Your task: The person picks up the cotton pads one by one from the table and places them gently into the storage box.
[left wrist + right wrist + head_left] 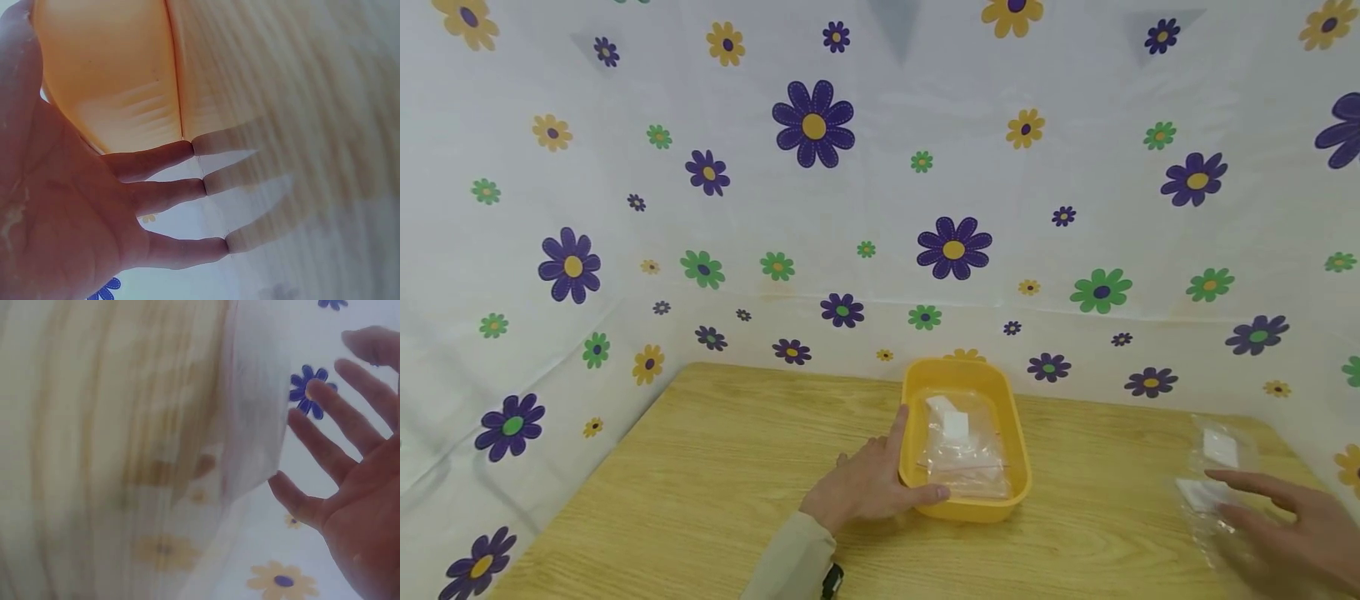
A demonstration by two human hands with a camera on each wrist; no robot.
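Note:
A yellow tub [1017, 433] stands on the wooden table with clear plastic bags [966, 454] inside, white pieces showing within them. My left hand [868, 483] rests against the tub's near-left corner, its thumb over the near rim and index finger along the left side. In the left wrist view the other fingers [165, 194] reach out straight, tips at the table beside the tub's orange-looking wall [119, 75]. My right hand [1300, 533] hovers with fingers spread over two clear bags with white pieces [1220, 448]. In the right wrist view a bag's edge [256, 406] lies close to the little fingertip.
The wooden table [752, 442] runs back to a white flower-patterned sheet [865, 200] that hangs behind it and along both sides. The tub's far end is close to that sheet. The two loose bags lie near the table's right edge.

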